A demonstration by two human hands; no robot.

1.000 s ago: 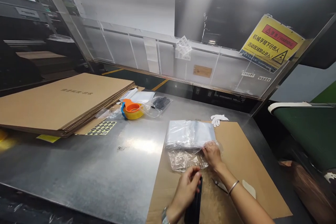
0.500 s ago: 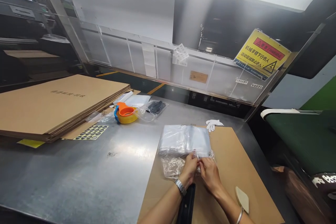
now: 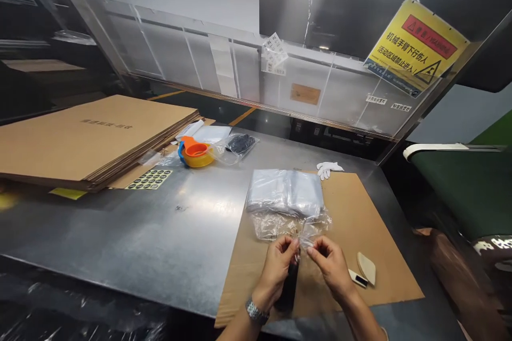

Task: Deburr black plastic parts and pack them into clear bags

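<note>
Both hands are over a brown cardboard sheet (image 3: pixel 344 208). My left hand (image 3: pixel 278 261), with a watch on its wrist, pinches the edge of a crinkled clear plastic bag (image 3: pixel 272 225). My right hand (image 3: pixel 331 264) pinches the same bag's edge a little to the right, thumb against fingers. Beyond them the bag runs up to a flat stack of folded clear plastic (image 3: pixel 284 192); whether the stack lies inside the bag I cannot tell. A long black object (image 3: pixel 288 290) lies between my forearms, partly hidden by my left hand.
Right of my right hand are a beige rounded piece (image 3: pixel 367 267) and a small white-and-black item (image 3: pixel 358 278). A white glove (image 3: pixel 330 169) lies at the sheet's far edge. Flattened cartons (image 3: pixel 100 133), a sticker sheet (image 3: pixel 151 179) and a tape dispenser (image 3: pixel 196 153) stand left.
My hands have moved slightly apart and nearer to me, with the bag's edge between them. The view has tilted down, and the white-and-black item beside the beige piece now shows.
</note>
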